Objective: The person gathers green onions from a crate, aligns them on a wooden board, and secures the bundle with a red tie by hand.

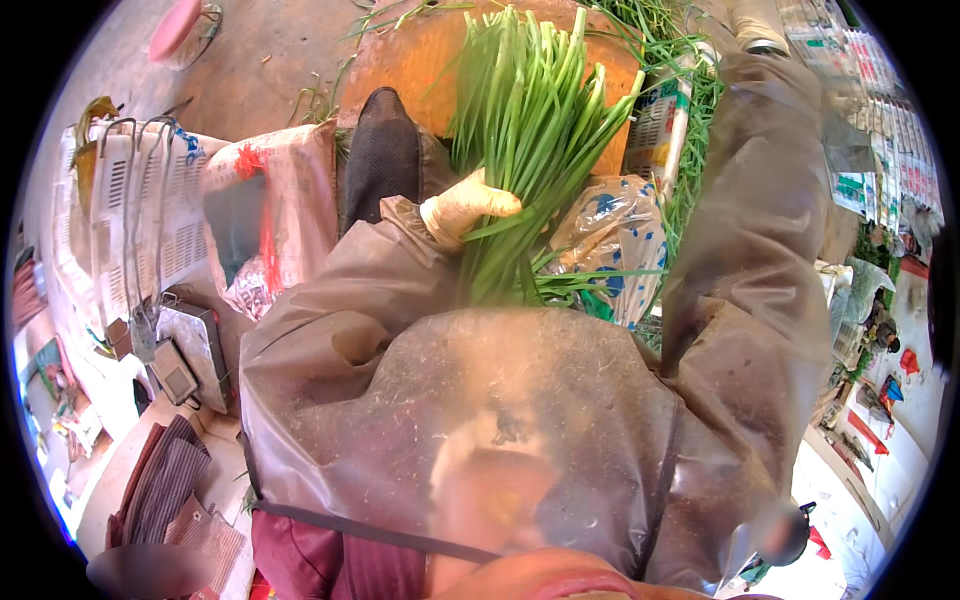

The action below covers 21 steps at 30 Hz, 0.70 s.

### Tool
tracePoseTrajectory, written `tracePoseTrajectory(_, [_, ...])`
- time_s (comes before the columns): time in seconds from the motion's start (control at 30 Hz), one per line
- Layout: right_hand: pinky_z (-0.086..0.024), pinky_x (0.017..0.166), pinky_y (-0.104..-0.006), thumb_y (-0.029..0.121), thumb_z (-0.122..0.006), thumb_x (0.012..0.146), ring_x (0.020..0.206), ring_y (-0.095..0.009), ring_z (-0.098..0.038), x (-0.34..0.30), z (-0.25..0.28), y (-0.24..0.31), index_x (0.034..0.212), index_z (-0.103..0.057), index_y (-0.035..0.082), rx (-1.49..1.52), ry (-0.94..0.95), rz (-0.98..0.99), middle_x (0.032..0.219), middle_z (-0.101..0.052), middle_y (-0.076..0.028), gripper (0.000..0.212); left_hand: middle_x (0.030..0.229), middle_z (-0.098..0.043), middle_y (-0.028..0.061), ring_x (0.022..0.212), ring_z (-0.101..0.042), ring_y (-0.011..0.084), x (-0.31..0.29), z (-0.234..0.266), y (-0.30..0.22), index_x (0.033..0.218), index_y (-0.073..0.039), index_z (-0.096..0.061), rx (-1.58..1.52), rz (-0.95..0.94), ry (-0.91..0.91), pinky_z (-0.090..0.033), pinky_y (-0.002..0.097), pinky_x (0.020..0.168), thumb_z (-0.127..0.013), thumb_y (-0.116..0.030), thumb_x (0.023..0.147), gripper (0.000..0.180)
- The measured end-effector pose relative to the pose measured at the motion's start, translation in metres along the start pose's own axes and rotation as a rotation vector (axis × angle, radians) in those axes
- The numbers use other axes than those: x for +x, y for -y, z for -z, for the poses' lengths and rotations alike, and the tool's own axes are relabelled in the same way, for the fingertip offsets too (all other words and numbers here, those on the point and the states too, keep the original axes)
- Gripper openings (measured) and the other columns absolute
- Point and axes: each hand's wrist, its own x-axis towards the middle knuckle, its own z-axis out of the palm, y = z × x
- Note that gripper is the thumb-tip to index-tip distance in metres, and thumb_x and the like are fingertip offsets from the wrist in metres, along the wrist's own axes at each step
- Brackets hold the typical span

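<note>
My left hand (466,207), in a pale glove, is closed around the lower part of a thick bunch of long green chives (535,110). The bunch fans out away from me, its pale cut ends over an orange wooden board (400,65). Its lower leaves hang towards my apron. My right arm stretches far forward on the right. Only a gloved part of my right hand (757,22) shows at the top edge; its fingers are out of the picture. Near the bunch lies a clear plastic bag with blue spots (625,235).
Loose green leaves (705,130) lie along a white bar right of the board. A pale woven sack (300,190) and a white slotted crate (110,220) stand at left. A pink round stool (178,30) is at the far left. Stacked crates (880,130) stand at right.
</note>
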Motion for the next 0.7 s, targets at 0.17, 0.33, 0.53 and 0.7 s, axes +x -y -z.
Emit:
tracePoseTrajectory(0.17, [-0.05, 0.078, -0.0361, 0.032, -0.06, 0.087, 0.089, -0.024, -0.062, -0.05, -0.002, 0.133, 0.098, -0.065, 0.01, 0.177, 0.603, -0.279, 0.095, -0.066, -0.007, 0.025, 0.105, -0.065, 0.0151, 0.091, -0.064, 0.0232, 0.003, -0.001, 0.001, 0.121, 0.002, -0.056, -0.006, -0.011, -0.065, -0.052, 0.0349, 0.082, -0.081, -0.032, 0.07, 0.066])
tracePoseTrajectory(0.33, [-0.052, 0.083, -0.0395, 0.033, -0.055, 0.091, 0.098, -0.03, -0.064, -0.075, -0.029, 0.131, 0.108, -0.063, 0.013, -0.171, 0.378, 0.009, 0.108, -0.065, -0.013, 0.028, 0.104, -0.065, 0.0145, 0.09, -0.063, 0.022, 0.0, -0.002, 0.009, 0.121, 0.001, -0.056, -0.015, -0.002, -0.009, -0.051, 0.0337, 0.081, -0.081, -0.035, 0.071, 0.067])
tracePoseTrajectory(0.53, [-0.05, 0.078, -0.03, 0.016, -0.055, 0.092, 0.089, -0.018, -0.063, -0.003, 0.042, -0.038, 0.108, -0.066, 0.004, 0.972, -0.205, -0.669, 0.096, -0.068, -0.009, 0.023, 0.098, -0.064, 0.0146, 0.078, -0.063, 0.0233, -0.007, -0.002, 0.005, 0.117, 0.003, -0.056, -0.009, 0.031, 0.036, -0.052, 0.034, 0.067, -0.084, -0.033, 0.066, 0.069])
tracePoseTrajectory(0.7, [-0.047, 0.086, -0.0301, 0.015, -0.06, 0.089, 0.097, -0.018, -0.06, -0.09, 0.039, 0.022, 0.114, -0.063, 0.003, 0.764, 0.148, -0.677, 0.104, -0.065, -0.008, 0.028, 0.101, -0.064, 0.0142, 0.081, -0.063, 0.023, -0.009, -0.007, 0.001, 0.118, 0.004, -0.056, -0.008, -0.048, 0.006, -0.052, 0.033, 0.068, -0.085, -0.03, 0.066, 0.068])
